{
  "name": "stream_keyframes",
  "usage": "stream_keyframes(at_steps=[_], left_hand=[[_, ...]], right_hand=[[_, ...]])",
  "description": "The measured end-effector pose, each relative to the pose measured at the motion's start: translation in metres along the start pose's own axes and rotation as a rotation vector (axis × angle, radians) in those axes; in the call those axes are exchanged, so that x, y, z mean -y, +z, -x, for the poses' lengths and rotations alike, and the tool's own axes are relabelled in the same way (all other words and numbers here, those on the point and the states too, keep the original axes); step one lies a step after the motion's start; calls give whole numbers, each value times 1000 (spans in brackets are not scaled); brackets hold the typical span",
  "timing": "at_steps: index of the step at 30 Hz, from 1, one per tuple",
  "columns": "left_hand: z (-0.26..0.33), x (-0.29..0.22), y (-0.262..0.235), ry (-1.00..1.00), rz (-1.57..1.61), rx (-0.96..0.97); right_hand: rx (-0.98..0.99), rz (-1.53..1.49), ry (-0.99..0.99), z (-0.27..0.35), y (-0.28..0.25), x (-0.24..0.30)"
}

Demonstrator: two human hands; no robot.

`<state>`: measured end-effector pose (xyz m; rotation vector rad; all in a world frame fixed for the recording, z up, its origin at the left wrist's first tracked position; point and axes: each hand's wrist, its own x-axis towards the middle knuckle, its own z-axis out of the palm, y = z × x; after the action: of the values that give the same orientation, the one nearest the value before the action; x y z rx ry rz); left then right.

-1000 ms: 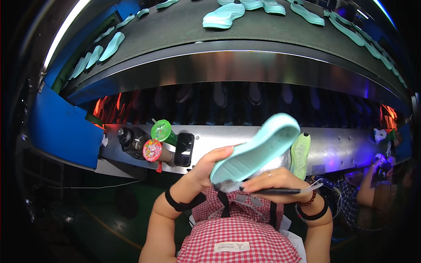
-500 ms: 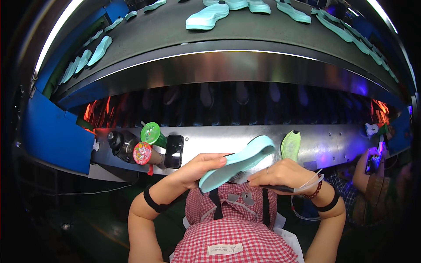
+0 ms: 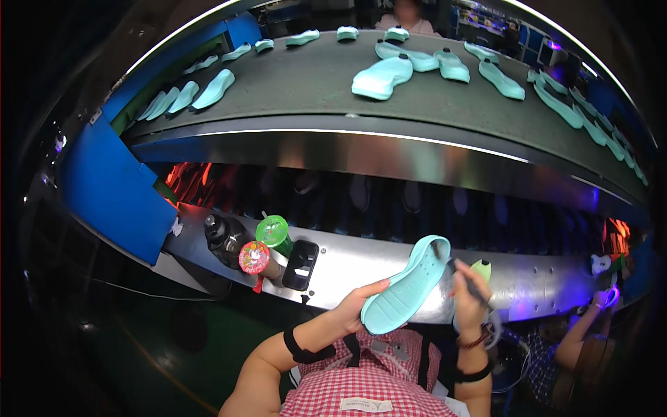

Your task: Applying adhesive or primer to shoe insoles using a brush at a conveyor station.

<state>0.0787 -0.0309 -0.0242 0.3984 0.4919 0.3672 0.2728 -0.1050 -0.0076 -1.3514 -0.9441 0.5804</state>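
Note:
My left hand is closed on the near-left edge of a light turquoise shoe sole, with the thumb on its rim. The sole is tilted, its inner face with several small holes turned toward me and its raised heel end away. My right hand is wrapped round a dark-handled brush, slightly blurred. The brush head is at the sole's heel rim; whether its bristles touch, I cannot tell. Behind the right hand lies a lime-green sole, partly hidden.
A metal ledge bears a dark bottle, a green-lidded cup, a pink-lidded cup and a phone. Beyond, a dark conveyor belt carries several turquoise soles. Another person's arm is at the right.
The view has shifted and tilted. The sole has turned so its inner face shows. My right hand has risen with the brush from beside the sole's underside to its heel end.

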Motion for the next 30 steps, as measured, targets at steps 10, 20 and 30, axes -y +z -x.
stream_keyframes(at_steps=[10,20,30], left_hand=[[34,-175,62,697,-308,390],[-76,-284,52,1253,-1501,-590],[-91,-312,100,566,-2196,-946]], right_hand=[[-78,-575,188,13,-51,-14],[-93,-605,356,23,-57,-61],[-249,-480,803,18,-82,-95]])
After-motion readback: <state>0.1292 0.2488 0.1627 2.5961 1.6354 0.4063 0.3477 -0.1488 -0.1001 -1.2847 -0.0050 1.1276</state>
